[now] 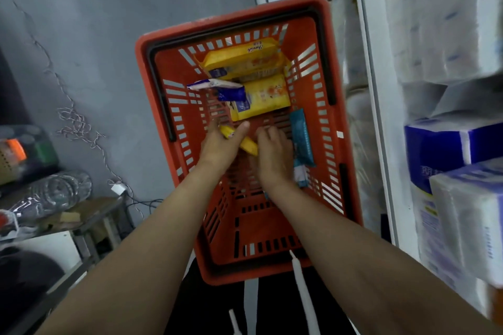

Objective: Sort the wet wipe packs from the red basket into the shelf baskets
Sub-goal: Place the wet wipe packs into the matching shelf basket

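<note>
Red basket (330, 128) sits on the floor beside the shelving, both arms reaching in; large yellow packs (261, 95) lie piled at its far end, a teal pack (300, 139) leaning on the right wall. Left hand (217, 144) grips a small yellow pack (249, 145), fingers curled round it, seemingly to lift it out; right hand (275, 155) reaches down beside the teal pack, fingers bent, grasp unclear.

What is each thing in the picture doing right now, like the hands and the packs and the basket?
Left hand: inside the basket, grips a small yellow pack.
Right hand: inside the basket, fingers curled down; what it holds is hidden.
Red basket: on the floor, handles folded down, packs still inside.
Big yellow packs: piled at the far end.
Teal pack: leaning along the right wall.
</note>
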A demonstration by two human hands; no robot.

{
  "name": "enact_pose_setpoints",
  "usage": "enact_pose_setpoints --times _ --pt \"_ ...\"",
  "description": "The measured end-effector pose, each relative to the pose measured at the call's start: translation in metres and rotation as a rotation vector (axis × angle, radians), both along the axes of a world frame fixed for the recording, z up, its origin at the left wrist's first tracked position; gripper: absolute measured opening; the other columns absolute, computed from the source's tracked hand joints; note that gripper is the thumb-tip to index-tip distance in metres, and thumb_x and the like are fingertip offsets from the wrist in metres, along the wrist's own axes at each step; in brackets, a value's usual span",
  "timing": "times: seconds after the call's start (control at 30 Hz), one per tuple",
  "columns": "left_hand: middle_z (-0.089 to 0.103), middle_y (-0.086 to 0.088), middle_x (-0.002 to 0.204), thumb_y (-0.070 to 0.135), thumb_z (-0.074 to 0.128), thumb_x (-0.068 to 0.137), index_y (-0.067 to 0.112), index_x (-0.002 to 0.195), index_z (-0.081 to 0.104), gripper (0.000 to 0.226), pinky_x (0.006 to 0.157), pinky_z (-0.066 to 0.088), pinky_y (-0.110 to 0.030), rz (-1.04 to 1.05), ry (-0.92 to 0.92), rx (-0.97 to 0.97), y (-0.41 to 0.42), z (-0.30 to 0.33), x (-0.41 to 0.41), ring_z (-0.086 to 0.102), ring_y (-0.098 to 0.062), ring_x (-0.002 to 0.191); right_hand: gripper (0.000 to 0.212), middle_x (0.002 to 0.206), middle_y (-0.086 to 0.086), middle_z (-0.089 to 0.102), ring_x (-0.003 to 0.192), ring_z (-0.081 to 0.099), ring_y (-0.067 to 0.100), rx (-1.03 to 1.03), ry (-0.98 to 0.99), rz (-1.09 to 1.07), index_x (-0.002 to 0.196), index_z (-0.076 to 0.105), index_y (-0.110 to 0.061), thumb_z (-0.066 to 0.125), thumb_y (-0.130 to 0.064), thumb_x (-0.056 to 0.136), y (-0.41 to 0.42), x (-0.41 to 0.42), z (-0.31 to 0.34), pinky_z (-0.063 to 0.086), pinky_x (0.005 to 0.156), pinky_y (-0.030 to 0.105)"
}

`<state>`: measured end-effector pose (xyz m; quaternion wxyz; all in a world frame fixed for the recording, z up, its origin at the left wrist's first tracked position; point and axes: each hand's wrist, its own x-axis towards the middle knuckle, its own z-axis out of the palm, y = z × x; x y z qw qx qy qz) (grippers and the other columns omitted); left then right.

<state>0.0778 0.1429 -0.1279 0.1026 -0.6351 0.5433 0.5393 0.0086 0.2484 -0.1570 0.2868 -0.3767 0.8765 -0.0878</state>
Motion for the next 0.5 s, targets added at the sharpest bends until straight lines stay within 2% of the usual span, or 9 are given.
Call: enact_pose_setpoints --times 0.07,0.1,0.13,0.2,0.23,0.3,0.37,0.4,0.5 --pt "0.065 -0.002 0.12 0.049 0.072 0.079 0.019 0.133 0.05 0.066 0.097 0.05 -0.042 0.204 0.009 0.036 -0.001 -0.002 -0.002 0.061 -0.023 0.11 0.048 0.105 0.01 0.056 0.101 0.055 0.033 -0.158 -0.018 0.076 0.107 0.061 -0.011 0.083 -0.022 0.066 0.009 0.007 0.013 0.046 0.079 0.043" --pt "0.066 -0.003 0.116 0.039 0.074 0.08 0.018 0.13 0.054 0.057 0.094 0.052 -0.044 0.305 0.007 0.063 -0.003 -0.004 -0.002 0.064 -0.023 0.106 0.049 0.106 0.007 0.056 0.102 0.054 0.029 -0.189 -0.13 0.08 0.111 0.063 -0.013 0.083 -0.029 0.07 0.012 0.006 0.02 0.048 0.081 0.042" --pt "0.067 -0.004 0.113 0.029 0.074 0.081 0.018 0.127 0.056 0.051 0.091 0.054 -0.045 0.378 0.017 0.093 -0.004 -0.004 -0.001 0.066 -0.024 0.103 0.05 0.11 0.003 0.055 0.105 0.053 0.023 -0.197 -0.303 0.007 0.117 0.063 -0.016 0.081 -0.037 0.075 0.014 0.002 0.027 0.047 0.085 0.04" --pt "0.069 -0.006 0.112 0.017 0.073 0.084 0.016 0.124 0.057 0.043 0.088 0.056 -0.047 0.477 0.124 0.175 -0.006 -0.004 -0.003 0.068 -0.026 0.099 0.054 0.124 -0.005 0.054 0.114 0.052 0.012 -0.216 -0.571 -0.335 0.13 0.058 -0.022 0.073 -0.047 0.084 0.013 -0.014 0.039 0.047 0.092 0.033" --pt "0.07 -0.007 0.112 0.013 0.071 0.086 0.014 0.123 0.058 0.039 0.087 0.056 -0.046 0.512 0.219 0.24 -0.005 -0.004 -0.007 0.068 -0.027 0.099 0.061 0.131 -0.007 0.053 0.116 0.051 0.008 -0.197 -0.649 -0.501 0.137 0.052 -0.025 0.072 -0.048 0.085 0.011 -0.024 0.043 0.046 0.092 0.031" --pt "0.07 -0.009 0.112 0.009 0.065 0.09 0.012 0.123 0.057 0.034 0.084 0.057 -0.044 0.532 0.36 0.37 -0.002 -0.002 -0.016 0.069 -0.027 0.1 0.066 0.133 -0.007 0.056 0.114 0.055 0.008 -0.076 -0.755 -0.621 0.141 0.048 -0.025 0.075 -0.044 0.083 0.007 -0.042 0.045 0.048 0.088 0.031" --pt "0.069 -0.009 0.114 0.013 0.063 0.092 0.011 0.125 0.057 0.033 0.088 0.055 -0.046 0.475 0.365 0.367 0.0 -0.005 -0.023 0.067 -0.027 0.103 0.048 0.12 -0.001 0.068 0.1 0.066 0.014 0.034 -0.801 -0.664 0.124 0.061 -0.021 0.079 -0.035 0.082 0.006 -0.05 0.041 0.055 0.082 0.034" --pt "0.067 -0.008 0.118 0.017 0.063 0.093 0.012 0.126 0.057 0.034 0.093 0.053 -0.046 0.37 0.315 0.276 -0.002 -0.01 -0.025 0.065 -0.027 0.107 0.039 0.111 0.002 0.071 0.092 0.07 0.016 0.055 -0.778 -0.739 0.113 0.064 -0.02 0.08 -0.034 0.08 0.007 -0.05 0.038 0.058 0.079 0.036" --pt "0.052 -0.007 0.139 0.024 0.058 0.097 0.015 0.136 0.049 0.042 0.106 0.039 -0.034 -0.186 0.178 -0.113 -0.013 -0.03 -0.026 0.048 -0.023 0.128 0.032 0.097 0.002 0.072 0.078 0.072 0.018 0.049 -0.652 -0.956 0.099 0.062 -0.022 0.08 -0.039 0.078 0.018 -0.046 0.033 0.061 0.071 0.039"
